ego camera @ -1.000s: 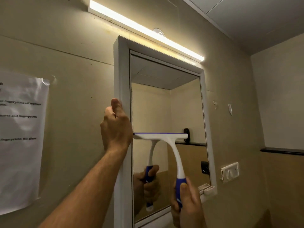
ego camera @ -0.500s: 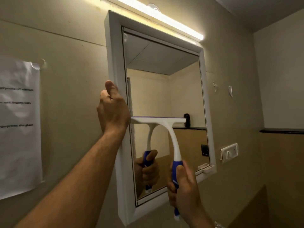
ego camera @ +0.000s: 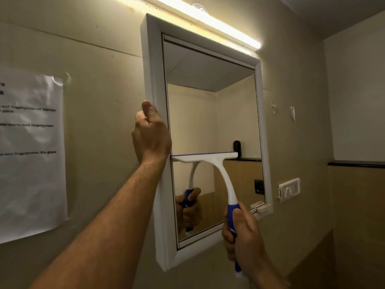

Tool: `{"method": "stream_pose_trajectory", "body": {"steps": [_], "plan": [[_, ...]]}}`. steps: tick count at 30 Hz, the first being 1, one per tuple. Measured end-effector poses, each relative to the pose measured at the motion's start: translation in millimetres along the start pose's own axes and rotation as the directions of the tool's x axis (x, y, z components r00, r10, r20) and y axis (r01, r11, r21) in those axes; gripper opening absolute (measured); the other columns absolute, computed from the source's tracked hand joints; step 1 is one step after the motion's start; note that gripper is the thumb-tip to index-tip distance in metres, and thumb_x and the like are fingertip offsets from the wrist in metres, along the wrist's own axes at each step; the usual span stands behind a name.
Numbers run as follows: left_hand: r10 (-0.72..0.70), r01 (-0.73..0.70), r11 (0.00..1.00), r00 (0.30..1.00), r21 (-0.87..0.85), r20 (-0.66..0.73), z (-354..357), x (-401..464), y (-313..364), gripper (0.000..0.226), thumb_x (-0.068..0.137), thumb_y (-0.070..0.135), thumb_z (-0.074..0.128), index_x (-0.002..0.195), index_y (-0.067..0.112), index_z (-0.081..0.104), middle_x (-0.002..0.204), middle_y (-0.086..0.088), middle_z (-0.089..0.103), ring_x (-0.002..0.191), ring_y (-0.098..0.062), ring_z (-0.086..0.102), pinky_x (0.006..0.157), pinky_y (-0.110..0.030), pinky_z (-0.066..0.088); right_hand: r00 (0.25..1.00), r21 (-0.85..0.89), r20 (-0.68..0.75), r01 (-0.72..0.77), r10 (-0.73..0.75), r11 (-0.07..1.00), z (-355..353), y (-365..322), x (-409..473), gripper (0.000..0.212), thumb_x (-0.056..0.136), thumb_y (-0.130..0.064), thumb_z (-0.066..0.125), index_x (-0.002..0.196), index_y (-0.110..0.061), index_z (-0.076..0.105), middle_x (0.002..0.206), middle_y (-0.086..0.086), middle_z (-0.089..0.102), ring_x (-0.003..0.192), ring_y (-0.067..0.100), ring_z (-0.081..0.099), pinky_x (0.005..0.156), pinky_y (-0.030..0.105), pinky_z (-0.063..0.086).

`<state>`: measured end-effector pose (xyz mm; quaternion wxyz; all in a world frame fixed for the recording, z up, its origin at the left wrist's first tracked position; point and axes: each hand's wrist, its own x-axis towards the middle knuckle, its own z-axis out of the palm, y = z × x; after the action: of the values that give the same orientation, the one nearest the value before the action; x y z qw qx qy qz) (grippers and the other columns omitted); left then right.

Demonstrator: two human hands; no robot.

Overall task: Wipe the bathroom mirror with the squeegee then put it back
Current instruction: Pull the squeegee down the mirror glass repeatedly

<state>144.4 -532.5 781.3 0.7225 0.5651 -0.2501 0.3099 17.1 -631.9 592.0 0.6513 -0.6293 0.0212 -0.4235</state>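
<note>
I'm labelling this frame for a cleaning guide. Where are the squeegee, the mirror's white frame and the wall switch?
squeegee (ego camera: 205, 157): head view, on the white blade head against the glass.
mirror's white frame (ego camera: 153, 65): head view, on its left upright.
wall switch (ego camera: 290, 188): head view, on its white faceplate.

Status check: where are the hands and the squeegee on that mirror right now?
Left hand gripping mirror frame. Right hand gripping squeegee handle, blade flat on glass, about halfway up. Nothing blocking the blade.
</note>
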Motion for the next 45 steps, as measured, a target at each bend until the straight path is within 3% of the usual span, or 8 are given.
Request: {"method": "stream_pose_trajectory", "body": {"steps": [12,20,27,32,35,40,42,45], "plan": [[0.001,0.000,0.999,1.000,0.040,-0.005,-1.7,4.7,-2.5,0.060,0.102,0.052,0.012,0.120,0.013,0.055,0.080,0.012,0.046,0.066,0.007,0.039,0.055,-0.014,0.028,0.982,0.110,0.063,-0.182,0.176,0.977,-17.7,32.0,-42.9,0.038,0.089,-0.037,0.041,0.100,-0.002,0.049,0.052,0.004,0.040,0.036,0.013,0.031,0.034,0.021,0.026],[-0.002,0.003,0.998,1.000,0.066,-0.014,-1.1,1.5,1.1,0.060,0.101,0.052,0.013,0.119,0.013,0.055,0.072,0.018,0.040,0.064,0.007,0.038,0.052,-0.014,0.025,0.999,-0.012,0.034,-0.004,0.005,1.000,-5.9,11.0,-13.0,0.027,0.100,-0.034,0.033,0.103,-0.014,0.051,0.055,0.000,0.044,0.041,0.011,0.034,0.037,0.023,0.031],[0.000,0.002,0.998,0.999,0.063,-0.032,-0.6,3.1,0.4,0.063,0.100,0.054,0.012,0.122,0.014,0.055,0.092,0.007,0.048,0.078,-0.005,0.045,0.071,-0.021,0.033,0.998,-0.052,0.005,-0.057,0.057,0.997,-19.2,55.9,-51.7,0.028,0.096,-0.033,0.037,0.093,-0.007,0.049,0.052,-0.001,0.043,0.037,0.008,0.034,0.035,0.020,0.032],[0.004,-0.004,0.998,1.000,0.063,-0.010,-2.4,1.5,1.7,0.062,0.100,0.053,0.013,0.122,0.013,0.055,0.095,0.005,0.051,0.077,-0.004,0.047,0.063,-0.016,0.033,0.992,-0.075,0.015,-0.120,0.122,0.990,-34.1,54.4,-68.5,0.035,0.088,-0.038,0.040,0.095,-0.005,0.050,0.052,-0.002,0.044,0.039,0.007,0.036,0.037,0.021,0.032],[0.014,-0.012,0.997,1.000,0.070,-0.020,-2.7,2.0,0.8,0.064,0.099,0.054,0.012,0.121,0.013,0.055,0.113,-0.006,0.061,0.095,-0.017,0.054,0.081,-0.024,0.036,0.997,-0.062,0.032,-0.075,0.077,0.995,-31.5,39.9,-49.8,0.033,0.092,-0.039,0.039,0.100,-0.009,0.051,0.054,-0.002,0.044,0.041,0.009,0.034,0.037,0.023,0.031],[0.022,-0.019,0.997,0.999,0.080,-0.039,-1.6,2.0,2.1,0.062,0.101,0.051,0.013,0.121,0.011,0.056,0.113,-0.008,0.061,0.091,-0.013,0.055,0.079,-0.017,0.030,0.998,-0.055,0.054,-0.010,0.013,0.998,-23.0,35.7,-26.0,0.025,0.100,-0.031,0.034,0.100,-0.015,0.053,0.056,-0.001,0.044,0.042,0.009,0.036,0.038,0.022,0.033],[0.037,-0.032,0.995,0.998,0.092,-0.055,-2.6,0.4,3.1,0.062,0.102,0.049,0.014,0.123,0.009,0.056,0.123,-0.014,0.059,0.107,-0.023,0.054,0.080,-0.021,0.025,0.997,-0.053,0.012,-0.070,0.071,0.996,-24.7,54.7,-36.6,0.023,0.100,-0.027,0.036,0.101,-0.010,0.052,0.056,0.001,0.044,0.041,0.009,0.037,0.038,0.022,0.033],[0.041,-0.034,0.995,0.997,0.098,-0.069,-2.0,-1.3,3.4,0.062,0.102,0.049,0.014,0.126,0.008,0.054,0.127,-0.015,0.057,0.099,-0.014,0.048,0.080,-0.022,0.024,0.983,-0.086,-0.110,-0.157,0.147,0.984,-33.8,88.2,-58.4,0.033,0.095,-0.029,0.042,0.100,0.000,0.056,0.053,0.002,0.045,0.040,0.013,0.038,0.041,0.024,0.028]]}}
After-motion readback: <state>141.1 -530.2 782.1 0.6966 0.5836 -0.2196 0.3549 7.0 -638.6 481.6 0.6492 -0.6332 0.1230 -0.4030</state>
